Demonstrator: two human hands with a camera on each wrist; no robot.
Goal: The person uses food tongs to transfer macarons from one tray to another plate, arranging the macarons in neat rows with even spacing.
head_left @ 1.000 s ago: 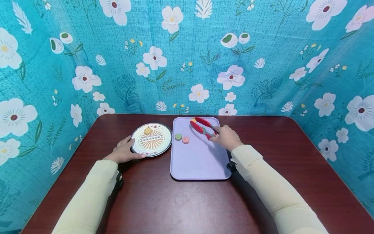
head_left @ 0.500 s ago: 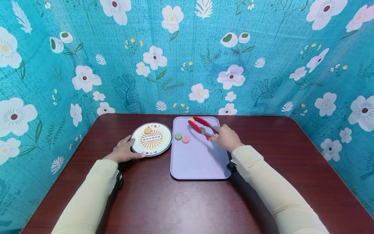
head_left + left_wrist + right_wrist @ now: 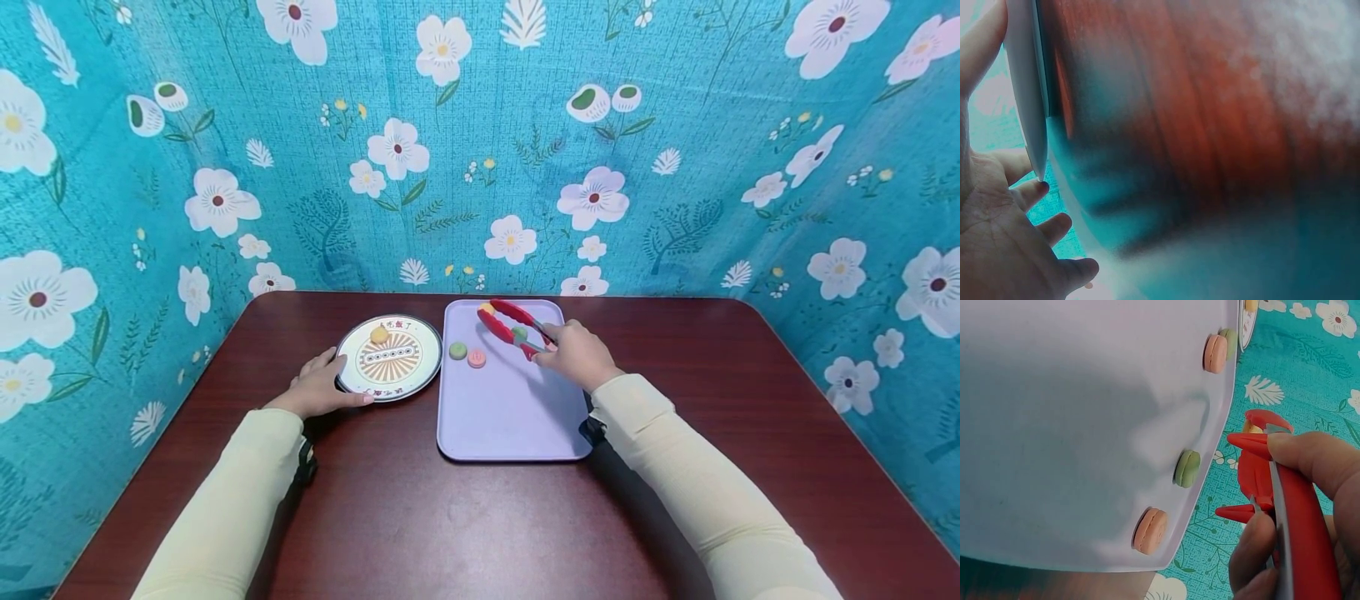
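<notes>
At the left of the head view, my left hand rests against the rim of a round patterned plate, thumb along the near edge, fingers spread at the left side. A yellow macaron lies on that plate. My right hand holds red-tipped tongs over the far part of a lilac tray. Between the tong tips is another yellow macaron, partly covered in the right wrist view. Green and pink macarons sit together at the tray's left.
A second green macaron and a second pink macaron lie on the tray beneath the tongs. The dark red-brown table is backed by a blue flowered cloth on its far side and flanks.
The tongs, with the yellow macaron in their tips, have shifted slightly left over the tray, uncovering more of a green macaron behind them. My left hand and the plate stay put.
</notes>
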